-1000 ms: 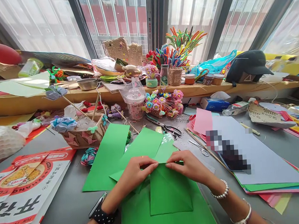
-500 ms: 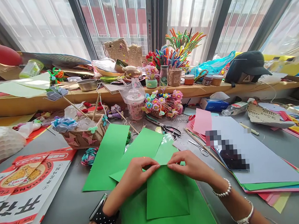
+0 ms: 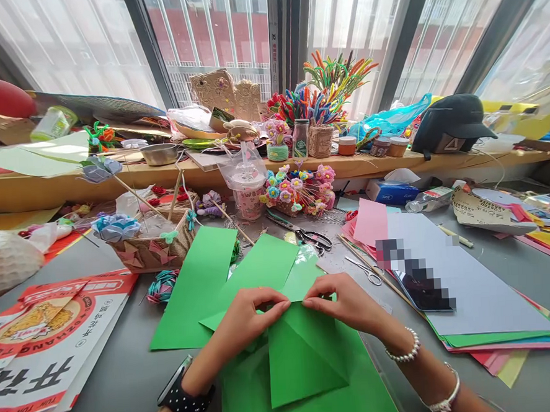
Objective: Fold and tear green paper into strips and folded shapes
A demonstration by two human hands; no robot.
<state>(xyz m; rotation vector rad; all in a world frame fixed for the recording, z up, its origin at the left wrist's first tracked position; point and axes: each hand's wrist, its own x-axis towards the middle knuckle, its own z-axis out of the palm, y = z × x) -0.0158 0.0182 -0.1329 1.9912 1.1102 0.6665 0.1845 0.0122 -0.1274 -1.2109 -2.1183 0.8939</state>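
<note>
Folded green paper [image 3: 307, 359] lay at the lower centre of the frame, its top corner coming to a point between the two hands and its lower edge slanting across a larger green sheet [image 3: 249, 400] spread flat on the grey bench [image 3: 126, 370]. The left hand [image 3: 247, 316], with a dark watch [image 3: 184, 395] on its wrist, had its grip pinched together on the left side of that top corner, thumb and fingertips pressed on the paper. The right hand [image 3: 348, 301], with a bead bracelet [image 3: 405, 350] on its wrist, had its grip closed on the right side of the same corner, so the fingertips of both hands nearly met. Just above the hands, more loose green sheets [image 3: 196, 285] lay fanned out on the bench. Black scissors [image 3: 311, 236] lay above them near the centre, and a smaller pair of scissors [image 3: 367, 272] lay just right of the hands. A stack of coloured paper [image 3: 495, 298] with a grey sheet on top filled the right of the frame. A woven basket [image 3: 151, 251] stood at middle left, and a red-and-white printed bag [image 3: 46, 350] lay at lower left.
</note>
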